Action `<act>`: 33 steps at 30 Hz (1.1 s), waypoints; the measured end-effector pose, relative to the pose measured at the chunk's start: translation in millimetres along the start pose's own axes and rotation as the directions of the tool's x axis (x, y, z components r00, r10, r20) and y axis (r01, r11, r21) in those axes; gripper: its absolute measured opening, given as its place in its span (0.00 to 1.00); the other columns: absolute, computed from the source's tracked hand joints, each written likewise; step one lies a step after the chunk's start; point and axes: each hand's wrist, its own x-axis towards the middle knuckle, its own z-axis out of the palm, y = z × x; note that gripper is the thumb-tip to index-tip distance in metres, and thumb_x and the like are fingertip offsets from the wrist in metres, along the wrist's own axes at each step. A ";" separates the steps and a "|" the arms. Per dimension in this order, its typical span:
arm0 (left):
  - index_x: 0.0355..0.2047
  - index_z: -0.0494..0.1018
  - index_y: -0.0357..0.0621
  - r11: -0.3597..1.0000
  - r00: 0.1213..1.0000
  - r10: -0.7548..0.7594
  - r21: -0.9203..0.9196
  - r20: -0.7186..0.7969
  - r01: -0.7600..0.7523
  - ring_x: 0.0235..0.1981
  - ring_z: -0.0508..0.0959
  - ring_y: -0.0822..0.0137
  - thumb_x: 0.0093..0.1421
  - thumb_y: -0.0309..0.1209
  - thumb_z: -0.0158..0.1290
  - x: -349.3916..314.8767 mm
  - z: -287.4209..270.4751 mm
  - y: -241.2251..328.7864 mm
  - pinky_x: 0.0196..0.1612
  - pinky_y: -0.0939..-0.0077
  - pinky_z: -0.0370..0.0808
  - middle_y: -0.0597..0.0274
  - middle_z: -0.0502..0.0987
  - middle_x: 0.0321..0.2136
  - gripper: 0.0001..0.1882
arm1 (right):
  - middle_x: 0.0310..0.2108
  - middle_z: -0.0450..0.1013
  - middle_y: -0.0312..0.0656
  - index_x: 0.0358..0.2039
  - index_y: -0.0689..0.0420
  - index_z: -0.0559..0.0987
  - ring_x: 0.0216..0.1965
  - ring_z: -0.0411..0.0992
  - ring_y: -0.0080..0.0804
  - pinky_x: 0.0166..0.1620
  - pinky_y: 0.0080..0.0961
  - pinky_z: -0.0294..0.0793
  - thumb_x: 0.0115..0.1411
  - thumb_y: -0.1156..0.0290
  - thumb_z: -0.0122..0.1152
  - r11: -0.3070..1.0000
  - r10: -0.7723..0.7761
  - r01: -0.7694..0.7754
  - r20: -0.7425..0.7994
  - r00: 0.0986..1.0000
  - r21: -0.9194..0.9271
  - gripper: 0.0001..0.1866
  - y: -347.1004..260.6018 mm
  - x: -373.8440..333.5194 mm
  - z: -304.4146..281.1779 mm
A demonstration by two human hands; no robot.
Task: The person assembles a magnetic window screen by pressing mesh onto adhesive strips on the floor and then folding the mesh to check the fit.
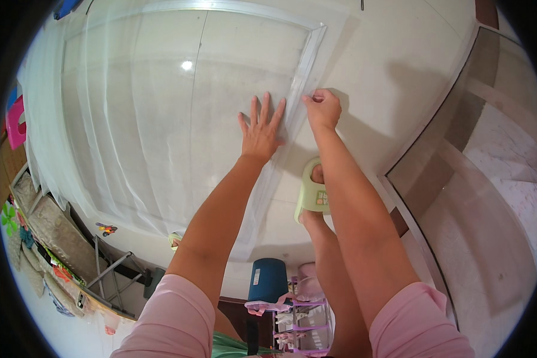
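A white rectangular frame (307, 56) lies on the floor with sheer white mesh (161, 119) spread over it. The mesh runs past the frame's left side in loose folds. My left hand (260, 134) rests open on the mesh, fingers spread, just inside the frame's right bar. Outside that bar, my right hand (324, 110) is closed in a pinch at the mesh's thin right margin. Its fingertips are small in view, and the mesh between them is hard to make out.
A green slipper (307, 191) on my foot stands beside the frame. Glass panels (483, 179) line the right. Behind me are a blue bin (267, 280) and a purple rack (310, 328). A cluttered folding table (110, 295) stands lower left, near a small orange toy (106, 228).
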 end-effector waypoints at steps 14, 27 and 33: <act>0.36 0.71 0.44 0.899 0.914 -0.182 -0.438 -0.363 0.005 0.42 0.69 0.55 0.47 0.17 0.46 -91.9 17.0 -83.8 0.45 0.67 0.67 0.55 0.70 0.39 0.15 | 0.21 0.74 0.42 0.21 0.61 0.77 0.25 0.72 0.29 0.32 0.24 0.70 0.39 0.67 0.67 0.970 0.244 -0.234 0.226 0.943 -0.070 0.12 43.6 -76.2 13.4; 0.43 0.69 0.49 0.724 0.941 -0.100 -0.625 0.324 0.292 0.42 0.72 0.60 0.45 0.31 0.54 -337.1 183.4 -125.3 0.43 0.70 0.69 0.54 0.72 0.41 0.21 | 0.22 0.73 0.44 0.24 0.63 0.75 0.22 0.71 0.34 0.25 0.25 0.70 0.45 0.66 0.63 0.936 0.187 -0.096 0.246 0.951 -0.338 0.12 127.7 -186.0 59.7; 0.50 0.64 0.48 0.628 0.949 -0.109 -0.720 0.295 0.296 0.46 0.70 0.57 0.45 0.30 0.54 -341.5 200.2 -104.6 0.48 0.68 0.66 0.52 0.69 0.46 0.28 | 0.24 0.73 0.47 0.28 0.62 0.73 0.26 0.72 0.39 0.30 0.30 0.71 0.46 0.66 0.59 0.860 0.106 0.002 0.183 0.977 -0.510 0.13 122.3 -249.6 51.3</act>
